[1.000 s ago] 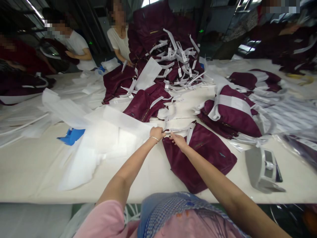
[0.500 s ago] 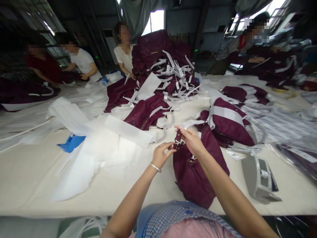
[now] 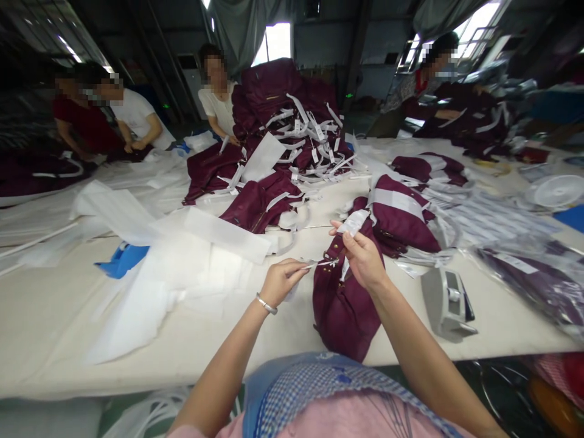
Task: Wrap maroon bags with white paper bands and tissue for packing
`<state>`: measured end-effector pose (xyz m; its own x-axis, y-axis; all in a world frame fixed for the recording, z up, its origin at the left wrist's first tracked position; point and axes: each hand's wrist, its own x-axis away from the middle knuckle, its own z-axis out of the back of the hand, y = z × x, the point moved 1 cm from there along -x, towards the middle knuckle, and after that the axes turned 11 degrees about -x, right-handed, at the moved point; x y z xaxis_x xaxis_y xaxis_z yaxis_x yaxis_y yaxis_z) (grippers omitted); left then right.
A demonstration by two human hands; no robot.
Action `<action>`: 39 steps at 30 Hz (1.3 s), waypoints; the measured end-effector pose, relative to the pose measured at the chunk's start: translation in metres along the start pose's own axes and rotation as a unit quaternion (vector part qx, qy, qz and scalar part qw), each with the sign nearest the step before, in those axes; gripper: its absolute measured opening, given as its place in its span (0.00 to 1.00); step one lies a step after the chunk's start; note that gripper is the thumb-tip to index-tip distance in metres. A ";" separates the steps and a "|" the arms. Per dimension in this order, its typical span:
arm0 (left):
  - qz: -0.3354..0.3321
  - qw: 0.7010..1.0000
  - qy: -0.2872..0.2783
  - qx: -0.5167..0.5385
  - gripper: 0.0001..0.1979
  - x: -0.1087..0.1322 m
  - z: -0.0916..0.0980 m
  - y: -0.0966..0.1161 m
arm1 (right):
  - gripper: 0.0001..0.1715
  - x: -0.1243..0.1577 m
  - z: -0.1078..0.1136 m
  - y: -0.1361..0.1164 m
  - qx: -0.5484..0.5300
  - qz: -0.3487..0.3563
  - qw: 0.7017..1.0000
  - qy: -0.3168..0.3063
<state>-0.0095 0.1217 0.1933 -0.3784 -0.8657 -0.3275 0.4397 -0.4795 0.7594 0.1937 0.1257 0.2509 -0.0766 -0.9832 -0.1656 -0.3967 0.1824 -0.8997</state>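
A maroon handbag [image 3: 340, 322] lies at the table's near edge, in front of my body. My right hand [image 3: 366, 258] is closed around its strap, where white wrapping [image 3: 353, 222] covers the upper part. Left of the strap's metal fittings, my left hand [image 3: 283, 283] pinches a thin white string [image 3: 320, 264]. The string stretches from my fingertips to the strap's base. Something pale shows under my left fingers, too blurred to name.
Maroon bags with white-wrapped straps form a pile [image 3: 274, 91] at the back. White wrapping sheets [image 3: 137, 304] and a blue object [image 3: 122, 260] lie left. To the right are a wrapped bag [image 3: 401, 222], a grey tape dispenser [image 3: 444, 304] and plastic-covered bags [image 3: 524, 274]. Several co-workers stand across the table.
My left hand has moved away from the strap fittings, drawing the white string out between them. My right hand still grips the strap. The view has turned slightly right.
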 end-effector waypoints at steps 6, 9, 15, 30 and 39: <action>-0.018 0.983 -0.179 0.044 0.22 0.032 0.007 0.020 | 0.27 0.004 0.003 -0.002 0.001 0.010 1.000 0.022; 0.158 0.985 -0.054 -0.032 0.21 0.035 -0.003 -0.032 | 0.28 0.008 0.008 -0.011 0.006 0.029 0.999 0.035; 0.294 0.935 -0.079 -0.184 0.27 0.062 -0.065 -0.116 | 0.24 0.016 0.015 -0.021 -0.011 0.041 0.998 0.047; 0.307 0.920 0.129 -0.206 0.18 0.036 0.039 -0.099 | 0.34 0.022 0.021 -0.018 0.047 -0.031 0.997 -0.051; 0.055 0.993 0.002 0.104 0.18 -0.071 0.001 0.017 | 0.26 0.007 0.012 -0.044 0.157 0.021 0.982 -0.101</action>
<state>0.0243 0.1757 0.2296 -0.3338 -0.9119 -0.2387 0.2996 -0.3427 0.8904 0.2213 0.1105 0.2846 0.1086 -0.9612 -0.2537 -0.0919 0.2444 -0.9653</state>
